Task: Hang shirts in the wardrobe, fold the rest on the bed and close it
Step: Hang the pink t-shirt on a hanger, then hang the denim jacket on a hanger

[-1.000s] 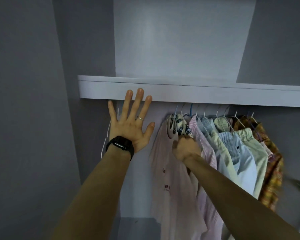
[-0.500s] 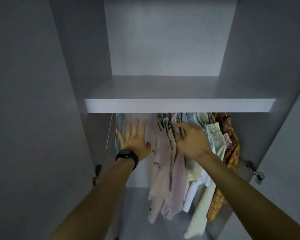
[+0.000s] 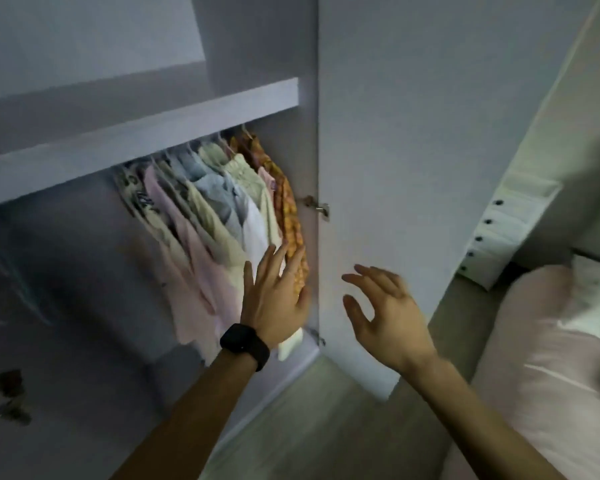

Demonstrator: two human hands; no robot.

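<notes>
While shirts (image 3: 222, 216) hang, left hand (image 3: 274, 299) splayed near door edge (image 3: 323, 150), right hand (image 3: 385, 313) splayed

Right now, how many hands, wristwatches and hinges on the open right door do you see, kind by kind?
Hands: 2, left hand and right hand
Wristwatch: 1
Hinges on the right door: 2, upper hinge and lower hinge
Total: 5
</notes>
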